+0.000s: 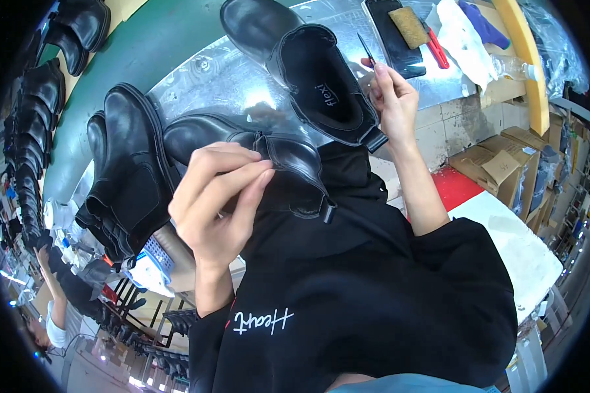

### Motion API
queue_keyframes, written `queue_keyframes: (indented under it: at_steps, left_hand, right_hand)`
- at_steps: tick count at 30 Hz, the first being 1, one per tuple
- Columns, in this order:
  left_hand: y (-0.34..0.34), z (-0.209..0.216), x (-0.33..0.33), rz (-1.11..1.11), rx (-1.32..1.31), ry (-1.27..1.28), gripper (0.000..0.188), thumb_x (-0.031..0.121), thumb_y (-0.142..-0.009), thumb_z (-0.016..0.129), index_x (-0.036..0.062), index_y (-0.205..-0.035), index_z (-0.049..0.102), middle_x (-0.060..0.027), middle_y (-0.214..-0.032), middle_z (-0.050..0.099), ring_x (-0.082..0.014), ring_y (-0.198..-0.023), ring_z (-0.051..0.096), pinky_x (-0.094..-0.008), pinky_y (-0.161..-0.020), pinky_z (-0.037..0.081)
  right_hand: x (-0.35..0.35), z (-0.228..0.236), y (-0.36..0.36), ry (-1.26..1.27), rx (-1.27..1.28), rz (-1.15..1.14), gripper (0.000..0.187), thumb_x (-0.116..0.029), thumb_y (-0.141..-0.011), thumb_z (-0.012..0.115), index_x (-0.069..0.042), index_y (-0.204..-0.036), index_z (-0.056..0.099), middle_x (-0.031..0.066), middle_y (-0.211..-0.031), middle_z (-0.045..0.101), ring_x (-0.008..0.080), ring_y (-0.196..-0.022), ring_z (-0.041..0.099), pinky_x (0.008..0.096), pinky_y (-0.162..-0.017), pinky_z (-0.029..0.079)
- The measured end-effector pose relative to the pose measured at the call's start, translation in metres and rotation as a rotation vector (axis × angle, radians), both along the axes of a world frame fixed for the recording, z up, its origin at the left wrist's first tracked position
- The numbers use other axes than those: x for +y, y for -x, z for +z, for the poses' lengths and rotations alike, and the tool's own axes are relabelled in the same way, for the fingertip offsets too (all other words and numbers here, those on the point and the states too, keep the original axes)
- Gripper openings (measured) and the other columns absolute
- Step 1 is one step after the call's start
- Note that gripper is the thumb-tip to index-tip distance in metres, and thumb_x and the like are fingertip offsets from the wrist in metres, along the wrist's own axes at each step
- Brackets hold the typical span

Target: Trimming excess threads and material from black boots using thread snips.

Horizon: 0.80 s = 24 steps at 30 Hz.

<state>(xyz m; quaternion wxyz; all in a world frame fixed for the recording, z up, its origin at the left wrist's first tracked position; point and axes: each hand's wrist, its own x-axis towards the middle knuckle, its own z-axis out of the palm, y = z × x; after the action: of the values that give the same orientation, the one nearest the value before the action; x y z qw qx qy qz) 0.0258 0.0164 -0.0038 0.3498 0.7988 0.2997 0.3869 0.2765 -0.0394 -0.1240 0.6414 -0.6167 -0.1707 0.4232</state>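
Note:
My left hand point(219, 196) is above a black leather ankle boot point(233, 124) lying on its side, thumb and fingertips pinched together by its upper edge. Whatever the pinch holds, if anything, is too small to make out. My right hand point(393, 105) is closed on a slim, dark, pointed tool point(366, 47), its tip directed away from me. Just left of that hand, a second black boot point(262, 33) has its opening turned toward me and a pull loop at its rim. More black boots point(131, 131) stand to the left of my left hand.
A metal sheet point(196, 72) covers part of the green table point(170, 26). At the far right lie a phone-like black slab point(383, 26), a sponge block point(409, 27), a red-handled cutter point(435, 47), white cloth point(462, 39) and a plastic bottle point(514, 67). Rows of boots point(36, 124) line the left; another person point(58, 314) is beyond.

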Motion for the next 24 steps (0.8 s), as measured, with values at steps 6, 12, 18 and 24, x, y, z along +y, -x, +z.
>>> queue_keyframes:
  at_steps: [6, 12, 18, 24]
  left_hand:
    - [-0.001, -0.003, 0.0, 0.188, -0.192, 0.25, 0.015, -0.011, -0.073, 0.074, -0.003, -0.076, 0.062, -0.0133, -0.078, 0.064, -0.0229, -0.076, 0.066, -0.0334, -0.072, 0.052]
    - [-0.008, 0.007, 0.016, 0.159, 0.111, 0.336, 0.004, -0.005, -0.084, 0.064, -0.005, -0.088, 0.065, -0.0106, -0.086, 0.065, -0.0181, -0.082, 0.064, -0.0269, -0.075, 0.048]
    - [-0.025, 0.01, 0.03, 0.116, 0.153, 0.268, 0.01, 0.0, -0.089, 0.064, -0.0057, -0.097, 0.065, -0.0078, -0.092, 0.065, -0.0138, -0.087, 0.063, -0.0248, -0.083, 0.047]
    - [-0.046, 0.022, 0.06, 0.03, 0.594, 0.147, 0.032, 0.025, -0.079, 0.077, -0.0003, -0.069, 0.061, -0.0147, -0.072, 0.061, -0.0352, -0.066, 0.061, -0.0407, -0.059, 0.048]
  right_hand:
    - [-0.002, 0.002, 0.0, 0.009, -0.001, 0.094, 0.025, -0.017, -0.095, 0.064, 0.003, -0.108, 0.07, -0.0013, -0.09, 0.069, -0.0022, -0.057, 0.038, 0.0158, -0.049, 0.025]
    - [-0.008, -0.003, -0.005, -0.024, -0.017, 0.134, 0.025, -0.018, -0.095, 0.064, 0.001, -0.111, 0.07, 0.0, -0.093, 0.07, -0.0024, -0.058, 0.041, 0.0152, -0.048, 0.027]
    - [-0.013, -0.005, -0.008, -0.049, -0.004, 0.131, 0.024, -0.018, -0.096, 0.064, -0.001, -0.11, 0.07, -0.0026, -0.086, 0.068, -0.0019, -0.056, 0.038, 0.016, -0.047, 0.025]
    - [-0.007, -0.021, -0.004, 0.138, -0.12, 0.109, 0.022, -0.02, -0.098, 0.058, -0.001, -0.103, 0.067, -0.0063, -0.072, 0.05, 0.002, -0.057, 0.04, 0.0188, -0.047, 0.027]
